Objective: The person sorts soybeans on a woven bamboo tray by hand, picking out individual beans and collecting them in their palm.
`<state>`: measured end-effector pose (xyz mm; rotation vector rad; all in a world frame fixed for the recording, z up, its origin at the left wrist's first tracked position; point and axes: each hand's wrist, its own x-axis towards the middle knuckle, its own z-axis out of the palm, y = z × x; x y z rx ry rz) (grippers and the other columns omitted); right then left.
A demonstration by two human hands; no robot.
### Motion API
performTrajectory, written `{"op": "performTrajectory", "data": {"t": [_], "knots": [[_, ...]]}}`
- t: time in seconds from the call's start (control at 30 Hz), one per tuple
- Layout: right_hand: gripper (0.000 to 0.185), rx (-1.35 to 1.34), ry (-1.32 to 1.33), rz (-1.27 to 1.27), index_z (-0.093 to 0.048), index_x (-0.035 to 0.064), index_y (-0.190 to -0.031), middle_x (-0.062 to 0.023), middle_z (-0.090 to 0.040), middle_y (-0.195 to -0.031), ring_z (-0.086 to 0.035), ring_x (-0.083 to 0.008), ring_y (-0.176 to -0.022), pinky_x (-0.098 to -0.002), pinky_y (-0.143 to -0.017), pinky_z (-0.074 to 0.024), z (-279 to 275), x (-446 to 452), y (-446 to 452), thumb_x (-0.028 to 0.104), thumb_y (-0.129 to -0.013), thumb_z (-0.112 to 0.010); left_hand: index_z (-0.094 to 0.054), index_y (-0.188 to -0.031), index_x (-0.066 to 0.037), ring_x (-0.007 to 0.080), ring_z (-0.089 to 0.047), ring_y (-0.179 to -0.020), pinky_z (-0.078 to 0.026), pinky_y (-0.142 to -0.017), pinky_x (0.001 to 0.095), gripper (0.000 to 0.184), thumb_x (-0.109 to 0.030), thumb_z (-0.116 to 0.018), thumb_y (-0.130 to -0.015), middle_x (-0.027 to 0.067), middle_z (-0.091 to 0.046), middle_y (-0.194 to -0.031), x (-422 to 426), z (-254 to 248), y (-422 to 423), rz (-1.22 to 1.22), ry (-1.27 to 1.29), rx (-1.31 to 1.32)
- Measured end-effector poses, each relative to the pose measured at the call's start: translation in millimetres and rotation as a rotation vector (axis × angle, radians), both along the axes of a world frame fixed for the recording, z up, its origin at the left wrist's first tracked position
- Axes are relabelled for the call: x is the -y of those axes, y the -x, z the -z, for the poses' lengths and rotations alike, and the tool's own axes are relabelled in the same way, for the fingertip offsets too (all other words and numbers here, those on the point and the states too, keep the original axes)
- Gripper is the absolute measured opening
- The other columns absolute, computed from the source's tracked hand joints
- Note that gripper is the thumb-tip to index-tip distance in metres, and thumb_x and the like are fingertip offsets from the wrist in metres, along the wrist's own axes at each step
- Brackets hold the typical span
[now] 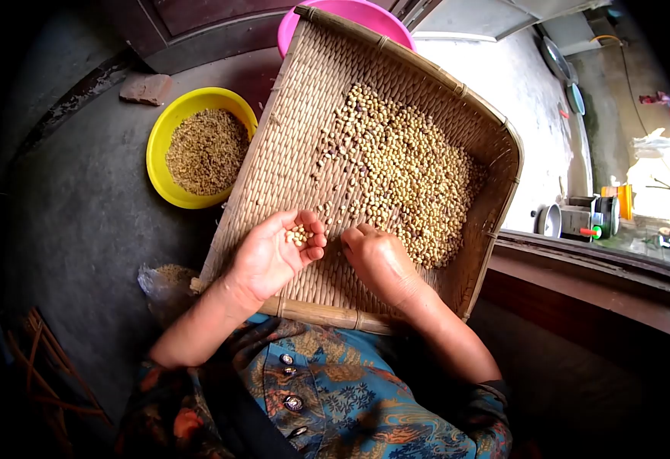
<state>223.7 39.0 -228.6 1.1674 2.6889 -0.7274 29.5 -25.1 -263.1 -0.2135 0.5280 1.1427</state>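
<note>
A woven bamboo winnowing basket (285, 157) lies tilted in front of me, its near rim against my body. Pale soybeans (419, 176), with darker ones mixed in, are spread over its middle and right side. My left hand (278, 252) is palm up over the near part, fingers curled around a small heap of beans (299, 235). Just to its right, my right hand (377, 260) is palm down at the edge of the spread beans. Its fingertips are pinched together, and whatever is between them is hidden.
On the floor at left stands a yellow basin (159, 176) of brownish grains or beans. A brick (145, 89) lies beyond it, and a plastic bag (168, 287) sits nearer. Behind the basket is a pink basin (373, 17). A raised doorsill (580, 283) runs along the right.
</note>
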Motion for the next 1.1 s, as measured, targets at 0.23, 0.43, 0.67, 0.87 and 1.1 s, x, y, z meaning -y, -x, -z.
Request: {"op": "performTrajectory", "data": {"t": [0.23,0.43,0.67,0.87,1.1], "knots": [[0.01,0.004,0.064,0.059,-0.059,0.0012,-0.089,-0.0183,-0.064,-0.084,-0.066,-0.0347,-0.075,-0.0418,-0.066,-0.0539,4.6,-1.1,-5.1,0.009,-0.084,-0.061,-0.056,-0.1,-0.002,0.0235,-0.057,-0.086,-0.051,-0.078,0.0357,0.02,-0.021,-0.048,-0.097,0.0112,-0.059,-0.095,-1.6,-2.2,0.5,-0.083,0.028,-0.076],[0.013,-0.275,0.363,0.181,-0.065,0.0012,-0.095,-0.0168,-0.067,-0.088,-0.067,-0.0302,-0.076,-0.0367,-0.068,-0.054,-15.8,-6.0,-6.2,0.007,-0.084,-0.064,-0.055,-0.099,-0.002,0.0237,-0.056,-0.087,-0.051,-0.078,0.0357,0.019,-0.019,-0.048,-0.097,0.0106,-0.058,-0.094,-1.5,0.4,2.5,-0.111,0.043,-0.057],[0.011,-0.128,0.107,0.258,-0.064,-0.0006,-0.093,-0.02,-0.066,-0.089,-0.066,-0.036,-0.08,-0.0415,-0.072,-0.0538,-23.6,-10.4,-26.3,0.006,-0.086,-0.059,-0.055,-0.099,-0.001,0.0236,-0.056,-0.087,-0.051,-0.078,0.0357,0.018,-0.018,-0.049,-0.097,0.0108,-0.058,-0.095,-2.1,4.9,4.6,-0.136,0.044,-0.015],[0.024,-0.044,0.184,0.18,-0.06,-0.0002,-0.11,-0.0204,-0.064,-0.105,-0.066,-0.0327,-0.093,-0.0364,-0.08,-0.0534,-4.7,1.7,-8.7,0.007,-0.087,-0.06,-0.055,-0.1,0.0,0.0229,-0.056,-0.087,-0.05,-0.078,0.0355,0.019,-0.017,-0.049,-0.097,0.0112,-0.057,-0.095,-3.3,-0.6,6.2,-0.154,0.054,-0.032],[0.021,-0.055,0.558,0.332,-0.06,-0.0006,-0.111,-0.0144,-0.068,-0.088,-0.066,-0.016,-0.078,-0.03,-0.072,-0.054,-25.1,-12.0,-14.8,0.003,-0.092,-0.052,-0.053,-0.099,-0.001,0.0224,-0.054,-0.086,-0.049,-0.077,0.0349,0.017,-0.017,-0.047,-0.098,0.0105,-0.056,-0.095,-3.5,0.0,6.2,-0.18,0.047,-0.017]]}}
